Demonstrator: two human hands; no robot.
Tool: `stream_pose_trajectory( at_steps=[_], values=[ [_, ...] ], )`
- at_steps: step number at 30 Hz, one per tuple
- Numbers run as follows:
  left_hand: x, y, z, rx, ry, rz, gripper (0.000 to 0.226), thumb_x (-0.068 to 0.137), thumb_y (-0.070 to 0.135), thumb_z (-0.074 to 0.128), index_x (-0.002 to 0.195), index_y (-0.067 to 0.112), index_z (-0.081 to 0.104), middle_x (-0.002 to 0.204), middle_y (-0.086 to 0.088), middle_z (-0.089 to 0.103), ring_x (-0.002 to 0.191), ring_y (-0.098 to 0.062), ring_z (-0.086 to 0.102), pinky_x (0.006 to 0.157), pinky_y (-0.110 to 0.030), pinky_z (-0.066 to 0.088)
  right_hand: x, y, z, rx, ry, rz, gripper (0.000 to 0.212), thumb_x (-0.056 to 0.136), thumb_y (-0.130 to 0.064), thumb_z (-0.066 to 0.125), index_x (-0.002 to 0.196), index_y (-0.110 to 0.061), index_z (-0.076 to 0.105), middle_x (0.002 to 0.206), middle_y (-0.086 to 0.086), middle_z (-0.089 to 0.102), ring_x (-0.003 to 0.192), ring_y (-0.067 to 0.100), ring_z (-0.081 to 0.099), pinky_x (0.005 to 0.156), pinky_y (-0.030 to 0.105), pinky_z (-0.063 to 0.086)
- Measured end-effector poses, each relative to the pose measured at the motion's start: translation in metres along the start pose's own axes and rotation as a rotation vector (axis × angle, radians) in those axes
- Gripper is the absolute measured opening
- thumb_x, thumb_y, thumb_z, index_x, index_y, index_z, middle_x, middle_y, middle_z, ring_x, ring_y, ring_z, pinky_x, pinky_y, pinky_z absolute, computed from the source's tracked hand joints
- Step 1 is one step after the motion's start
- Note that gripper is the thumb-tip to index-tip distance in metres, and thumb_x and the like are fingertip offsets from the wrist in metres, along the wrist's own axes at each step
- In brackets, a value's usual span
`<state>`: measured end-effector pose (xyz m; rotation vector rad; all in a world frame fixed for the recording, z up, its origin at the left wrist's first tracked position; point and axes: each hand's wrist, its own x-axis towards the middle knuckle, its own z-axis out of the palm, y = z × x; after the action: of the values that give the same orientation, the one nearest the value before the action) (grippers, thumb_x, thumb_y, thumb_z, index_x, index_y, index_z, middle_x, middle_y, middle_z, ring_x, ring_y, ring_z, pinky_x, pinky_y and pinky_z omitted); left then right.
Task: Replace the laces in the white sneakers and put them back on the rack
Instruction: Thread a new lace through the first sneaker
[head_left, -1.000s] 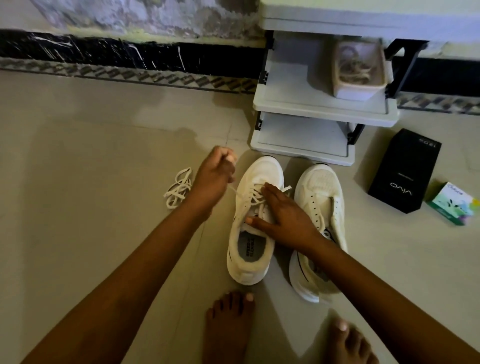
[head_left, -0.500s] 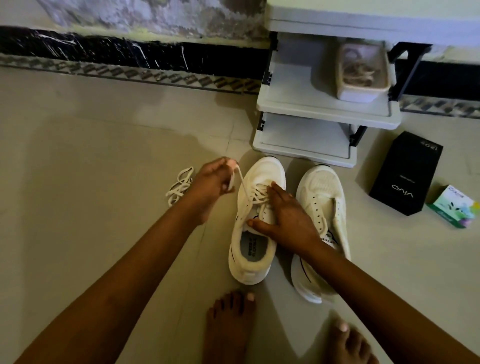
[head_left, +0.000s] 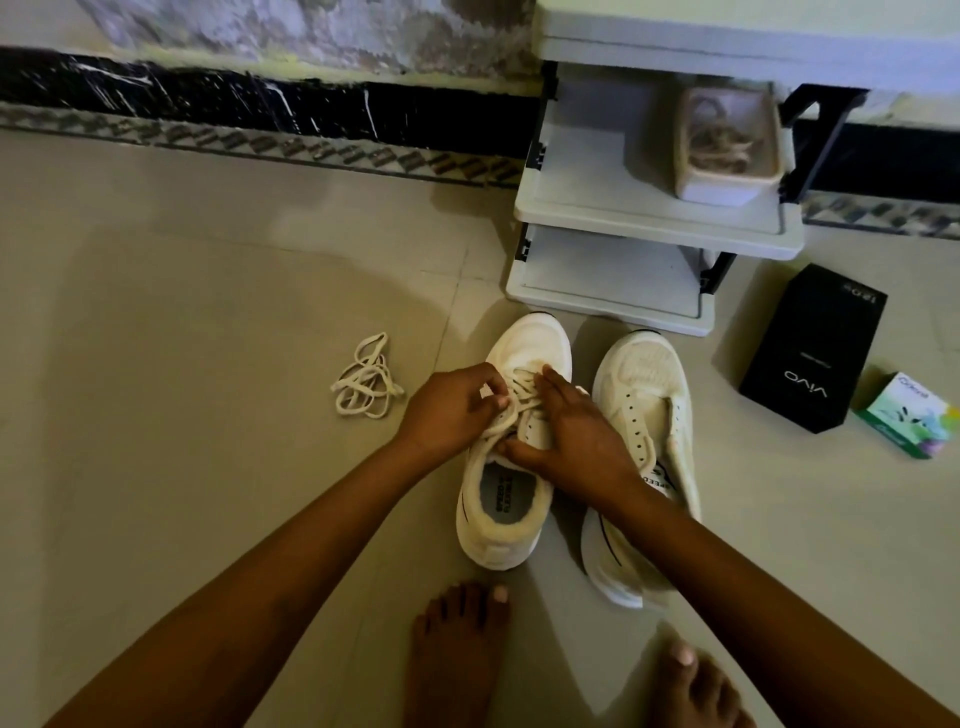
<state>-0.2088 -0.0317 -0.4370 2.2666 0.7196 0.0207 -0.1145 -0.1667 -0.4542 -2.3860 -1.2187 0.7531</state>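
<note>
Leftmost, a loose lace (head_left: 366, 376) lies tangled on the floor (head_left: 208, 364), apart from everything else. Next comes the left hand (head_left: 449, 410), its fingers curled and pinching the lace (head_left: 511, 415) that crosses the eyelets of the first sneaker (head_left: 511, 499). That sneaker stands upright, toe toward the rack. The right hand (head_left: 576, 436) lies over its tongue with fairly straight fingers, thumb at the collar, pressing it steady. It seems to hold nothing, though the dim light hides what sits under the fingers. Just beside it, the second sneaker (head_left: 649, 395) tilts outward, its eyelets bare. Beyond both toes stands the rack (head_left: 649, 228), with a tub (head_left: 727, 140) of laces on its upper shelf. Further right lie a black box (head_left: 815, 353) and a small green box (head_left: 906, 415).

A hard tug from the left hand could drag the lace through and leave 1 end short, or twist the flat lace at an eyelet. If the right hand lifts, the sneaker may slide or tip.

Open floor lies left of the hands, so the pull has room there. The 2 sneakers leave almost no gap between them, and the rack's lower lip sits close ahead of the toes. The tub takes the right part of the upper shelf.
</note>
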Motion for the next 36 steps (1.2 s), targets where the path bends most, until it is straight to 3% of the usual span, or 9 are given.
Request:
stream_pose_trajectory(
  at_steps=[4, 9, 11, 16, 20, 27, 31, 33, 36],
  values=[
    [0.002, 0.003, -0.002, 0.170, -0.051, 0.075, 0.010, 0.091, 0.024, 0.058, 0.097, 0.020, 0.065, 0.067, 0.005, 0.057, 0.062, -0.011, 0.052, 0.056, -0.024, 0.036, 0.001, 0.000, 0.000, 0.001, 0.004, -0.003, 0.093, 0.080, -0.059, 0.059, 0.150, -0.016, 0.015, 0.159, 0.000, 0.010, 0.143, 0.021, 0.017, 0.114, 0.032, 0.020],
    [0.004, 0.029, -0.036, -0.609, 0.110, -0.148, 0.021, 0.095, 0.011, 0.048, 0.080, 0.023, 0.059, 0.068, 0.014, 0.058, 0.064, -0.003, 0.049, 0.052, -0.015, 0.040, 0.002, 0.002, 0.001, 0.015, -0.015, 0.003, 0.097, 0.078, -0.064, 0.058, 0.151, -0.018, 0.012, 0.159, -0.001, 0.009, 0.143, 0.020, 0.018, 0.114, 0.035, 0.022],
    [0.009, 0.032, -0.051, -0.678, 0.196, -0.118, 0.021, 0.095, 0.012, 0.050, 0.078, 0.022, 0.059, 0.060, 0.018, 0.056, 0.060, -0.003, 0.045, 0.052, -0.016, 0.037, 0.002, 0.002, 0.001, 0.021, -0.018, 0.013, 0.097, 0.078, -0.064, 0.058, 0.151, -0.019, 0.013, 0.159, -0.002, 0.009, 0.143, 0.021, 0.018, 0.113, 0.035, 0.023],
    [0.003, 0.010, -0.025, -0.329, -0.040, -0.173, 0.022, 0.092, 0.015, 0.056, 0.111, 0.023, 0.061, 0.084, 0.003, 0.060, 0.071, -0.009, 0.052, 0.057, -0.016, 0.043, 0.002, 0.002, 0.001, 0.029, -0.010, 0.004, 0.096, 0.078, -0.063, 0.059, 0.150, -0.018, 0.014, 0.158, -0.002, 0.010, 0.142, 0.020, 0.019, 0.113, 0.033, 0.022],
    [-0.002, -0.002, 0.003, -0.136, 0.007, -0.177, 0.018, 0.085, 0.016, 0.062, 0.100, 0.017, 0.073, 0.097, -0.011, 0.071, 0.086, -0.020, 0.064, 0.081, -0.031, 0.053, 0.002, 0.002, 0.001, 0.011, -0.011, 0.000, 0.095, 0.079, -0.062, 0.058, 0.150, -0.018, 0.014, 0.159, -0.001, 0.010, 0.143, 0.020, 0.018, 0.114, 0.033, 0.021],
    [0.003, 0.008, -0.008, -0.073, -0.055, -0.128, 0.038, 0.071, 0.037, 0.052, 0.096, 0.017, 0.072, 0.094, -0.007, 0.072, 0.089, -0.023, 0.065, 0.081, -0.036, 0.052, 0.002, 0.002, 0.003, 0.015, -0.002, 0.001, 0.095, 0.079, -0.063, 0.058, 0.150, -0.018, 0.015, 0.158, -0.001, 0.011, 0.143, 0.020, 0.019, 0.113, 0.033, 0.022],
    [0.006, 0.012, 0.001, 0.038, -0.002, -0.113, 0.016, 0.082, 0.014, 0.061, 0.094, 0.017, 0.072, 0.094, -0.007, 0.071, 0.089, -0.025, 0.064, 0.075, -0.029, 0.050, 0.002, 0.003, 0.002, 0.014, -0.010, -0.002, 0.095, 0.079, -0.062, 0.058, 0.151, -0.018, 0.014, 0.159, -0.001, 0.010, 0.143, 0.020, 0.018, 0.114, 0.032, 0.021],
    [0.007, 0.016, -0.006, -0.180, 0.004, -0.168, 0.012, 0.085, 0.011, 0.062, 0.089, 0.016, 0.071, 0.095, -0.005, 0.070, 0.087, -0.021, 0.063, 0.069, -0.024, 0.048, 0.002, 0.003, 0.002, 0.029, -0.011, -0.002, 0.096, 0.078, -0.063, 0.059, 0.150, -0.018, 0.014, 0.158, -0.001, 0.010, 0.143, 0.020, 0.018, 0.113, 0.033, 0.022],
    [0.006, 0.029, -0.037, -0.622, 0.071, -0.205, 0.007, 0.089, 0.016, 0.059, 0.085, 0.016, 0.065, 0.067, 0.013, 0.064, 0.060, -0.002, 0.054, 0.052, -0.018, 0.041, 0.002, 0.004, 0.001, 0.034, -0.015, -0.001, 0.096, 0.078, -0.064, 0.058, 0.150, -0.019, 0.013, 0.159, -0.003, 0.009, 0.143, 0.020, 0.018, 0.113, 0.034, 0.024]
  ],
)
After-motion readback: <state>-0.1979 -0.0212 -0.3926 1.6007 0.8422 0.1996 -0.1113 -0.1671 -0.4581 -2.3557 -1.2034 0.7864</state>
